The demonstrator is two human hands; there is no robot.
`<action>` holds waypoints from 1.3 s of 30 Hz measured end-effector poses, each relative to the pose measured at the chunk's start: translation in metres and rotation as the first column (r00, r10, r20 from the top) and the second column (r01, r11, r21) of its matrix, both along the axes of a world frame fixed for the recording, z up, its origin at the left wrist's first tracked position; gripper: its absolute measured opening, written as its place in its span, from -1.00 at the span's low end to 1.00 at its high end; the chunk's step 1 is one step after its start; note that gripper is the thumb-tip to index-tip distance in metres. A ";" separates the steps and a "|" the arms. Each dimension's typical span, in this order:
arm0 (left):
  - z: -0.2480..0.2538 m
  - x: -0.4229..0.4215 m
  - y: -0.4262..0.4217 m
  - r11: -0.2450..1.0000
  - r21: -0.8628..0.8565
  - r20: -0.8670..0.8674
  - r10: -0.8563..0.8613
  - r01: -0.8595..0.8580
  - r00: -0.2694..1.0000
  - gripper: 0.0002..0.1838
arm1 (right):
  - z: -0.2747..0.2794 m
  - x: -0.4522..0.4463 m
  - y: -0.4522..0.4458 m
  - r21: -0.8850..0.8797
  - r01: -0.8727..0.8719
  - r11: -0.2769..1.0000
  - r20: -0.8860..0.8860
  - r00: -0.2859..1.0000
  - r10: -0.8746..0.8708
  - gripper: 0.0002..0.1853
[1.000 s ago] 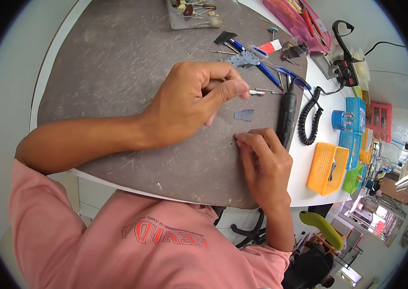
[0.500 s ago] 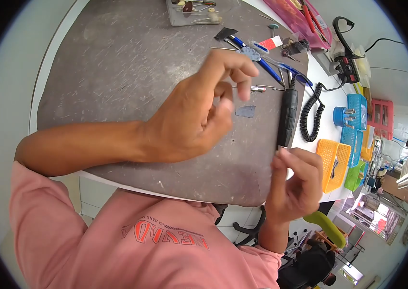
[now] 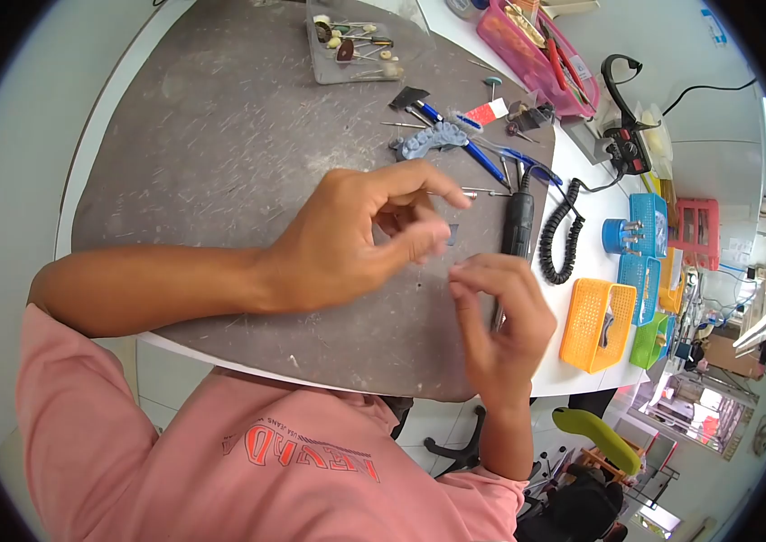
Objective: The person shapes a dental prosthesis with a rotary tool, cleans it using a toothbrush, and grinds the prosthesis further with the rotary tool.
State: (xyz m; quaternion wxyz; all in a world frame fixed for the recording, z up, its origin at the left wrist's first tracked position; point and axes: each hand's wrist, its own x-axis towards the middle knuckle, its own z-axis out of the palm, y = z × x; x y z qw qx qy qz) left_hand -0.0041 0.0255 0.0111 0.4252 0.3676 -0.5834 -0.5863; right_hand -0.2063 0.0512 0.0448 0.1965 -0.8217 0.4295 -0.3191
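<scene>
My left hand [image 3: 356,230] is raised above the worktop, its back toward me. The index finger arches out, while the thumb lies against the curled fingers; anything held there is hidden. My right hand [image 3: 505,321] hovers just right of it, thumb and index fingertips pinched. Whatever sits in that pinch is too small and blurred to name. A black rotary handpiece [image 3: 517,226] lies behind the right hand, which covers part of it. Past the left fingertips rests a grey dental cast [image 3: 433,138], against a blue-handled tool [image 3: 484,163]. A small grey piece [image 3: 453,235] shows beside the left thumb.
A clear box [image 3: 318,68] of polishing bits stands at the far edge of the brown mat [image 3: 193,154]. Farther right are a pink basket [image 3: 509,59], a coiled black cord [image 3: 547,248], a yellow basket [image 3: 573,339] and several blue and green baskets. A chair stands beyond the table.
My right hand has moved left, from the handpiece's near end toward my left hand. The left index finger has straightened somewhat. The view has shifted, showing more of the far table and the cast.
</scene>
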 end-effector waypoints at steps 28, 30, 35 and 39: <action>-0.010 -0.002 -0.017 0.974 0.155 -0.251 0.199 -0.164 0.947 -0.79 | 0.000 -0.006 -0.123 -0.298 0.101 0.949 -0.542 0.800 -0.255 -0.84; -0.009 -0.003 -0.017 0.972 0.159 -0.264 0.210 -0.172 0.941 -0.81 | 0.002 -0.003 -0.125 -0.291 0.099 0.952 -0.512 0.824 -0.242 -0.85; -0.009 -0.001 -0.017 0.968 0.202 -0.327 0.211 -0.150 0.921 -0.85 | 0.007 -0.004 -0.115 -0.517 0.018 0.856 -0.019 0.999 -0.032 -0.79; -0.006 0.000 -0.016 0.968 0.210 -0.292 0.196 -0.137 0.936 -0.87 | 0.020 -0.006 -0.081 -0.422 -0.071 0.904 -0.066 0.997 0.047 -0.77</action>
